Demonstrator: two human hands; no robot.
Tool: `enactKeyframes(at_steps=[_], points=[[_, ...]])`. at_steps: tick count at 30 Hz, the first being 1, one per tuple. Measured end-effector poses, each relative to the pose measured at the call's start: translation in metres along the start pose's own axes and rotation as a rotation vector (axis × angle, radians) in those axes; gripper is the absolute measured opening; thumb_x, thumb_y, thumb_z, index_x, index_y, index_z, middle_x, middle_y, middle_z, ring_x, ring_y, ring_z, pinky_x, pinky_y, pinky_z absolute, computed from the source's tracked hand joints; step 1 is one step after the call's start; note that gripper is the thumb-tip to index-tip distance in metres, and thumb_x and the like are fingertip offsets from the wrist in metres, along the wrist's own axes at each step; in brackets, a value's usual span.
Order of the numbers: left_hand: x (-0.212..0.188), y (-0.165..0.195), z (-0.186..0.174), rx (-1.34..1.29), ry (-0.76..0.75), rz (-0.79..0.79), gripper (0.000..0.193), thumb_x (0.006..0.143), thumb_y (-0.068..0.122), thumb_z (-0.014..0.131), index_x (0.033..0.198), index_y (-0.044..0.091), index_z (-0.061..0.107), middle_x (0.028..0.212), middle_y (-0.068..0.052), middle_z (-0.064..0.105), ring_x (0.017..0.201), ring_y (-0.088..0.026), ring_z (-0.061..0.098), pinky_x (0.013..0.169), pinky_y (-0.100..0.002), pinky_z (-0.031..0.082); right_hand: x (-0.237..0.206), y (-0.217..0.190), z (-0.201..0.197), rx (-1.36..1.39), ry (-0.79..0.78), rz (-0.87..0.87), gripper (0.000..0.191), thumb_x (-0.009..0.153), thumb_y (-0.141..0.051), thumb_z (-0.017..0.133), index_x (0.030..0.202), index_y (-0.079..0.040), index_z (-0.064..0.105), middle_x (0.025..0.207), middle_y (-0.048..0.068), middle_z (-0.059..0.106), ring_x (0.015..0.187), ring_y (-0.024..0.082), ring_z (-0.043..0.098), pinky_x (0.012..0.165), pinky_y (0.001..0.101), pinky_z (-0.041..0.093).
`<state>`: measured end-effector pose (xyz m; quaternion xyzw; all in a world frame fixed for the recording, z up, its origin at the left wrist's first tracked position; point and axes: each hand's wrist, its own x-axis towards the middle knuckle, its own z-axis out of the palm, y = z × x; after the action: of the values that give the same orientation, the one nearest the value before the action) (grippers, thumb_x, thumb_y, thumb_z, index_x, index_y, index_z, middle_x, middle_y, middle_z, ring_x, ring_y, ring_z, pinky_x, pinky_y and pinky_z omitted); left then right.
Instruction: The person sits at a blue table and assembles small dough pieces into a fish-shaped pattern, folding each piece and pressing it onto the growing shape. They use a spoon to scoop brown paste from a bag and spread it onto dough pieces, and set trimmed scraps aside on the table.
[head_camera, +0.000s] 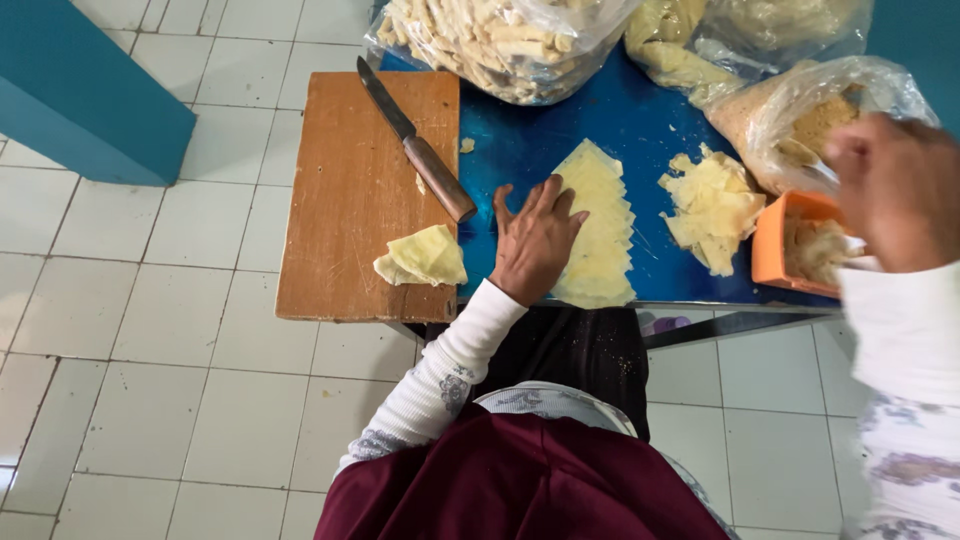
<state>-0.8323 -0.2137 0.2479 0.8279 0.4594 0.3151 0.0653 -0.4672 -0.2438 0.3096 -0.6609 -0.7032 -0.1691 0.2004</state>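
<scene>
Left hand (535, 240) lies flat, fingers spread and unclenched, palm pressing the near-left edge of a pale yellow row of overlapping thin dough sheets (600, 225) on the blue tabletop (520, 150). Nothing is grasped; the sheets run from under the fingertips away to the right and beyond them.

Right hand (895, 190) is raised and blurred, fingers curled, above an orange plastic tub of crumbly filling (775, 245). Cannot tell whether it pinches anything. The tub sits just below and left of that hand.

Between the two hands: a loose heap of pale yellow dough squares (712, 205), well clear of the left hand.

Left of the left hand: a brown wooden cutting board (340, 200) with a small folded stack of yellowish dough (425, 257) at its near corner. A steel knife with brown wooden handle (420, 145) lies diagonally across the board's far edge, its handle end just beside the left fingertips.

Beyond both hands: clear plastic bags of beige rolled pieces (490, 45) and a further clear bag of crumbs (800, 115) under the right hand.
</scene>
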Motion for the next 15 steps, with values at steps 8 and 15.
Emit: enactKeyframes(at_steps=[8,15], points=[[0.029,-0.007,0.012,0.033,0.128,0.055,0.04,0.097,0.024,0.063,0.13,0.001,0.058,0.141,-0.017,0.054,0.122,-0.029,0.059,0.111,-0.056,0.032,-0.001,0.024,0.013,0.125,-0.18,0.294,0.017,0.097,-0.008,0.073,0.112,0.0,0.074,0.093,0.017,0.075,0.07,0.028,0.071,0.065,0.0385,0.055],[-0.009,0.015,-0.014,-0.07,0.097,0.004,0.035,0.096,0.02,0.072,0.125,0.004,0.058,0.119,-0.013,0.058,0.103,-0.03,0.057,0.086,-0.041,0.046,-0.008,0.028,0.006,0.09,-0.088,0.303,0.011,0.11,-0.008,0.07,0.112,0.0,0.078,0.093,0.016,0.076,0.076,0.022,0.072,0.07,0.0323,0.056]])
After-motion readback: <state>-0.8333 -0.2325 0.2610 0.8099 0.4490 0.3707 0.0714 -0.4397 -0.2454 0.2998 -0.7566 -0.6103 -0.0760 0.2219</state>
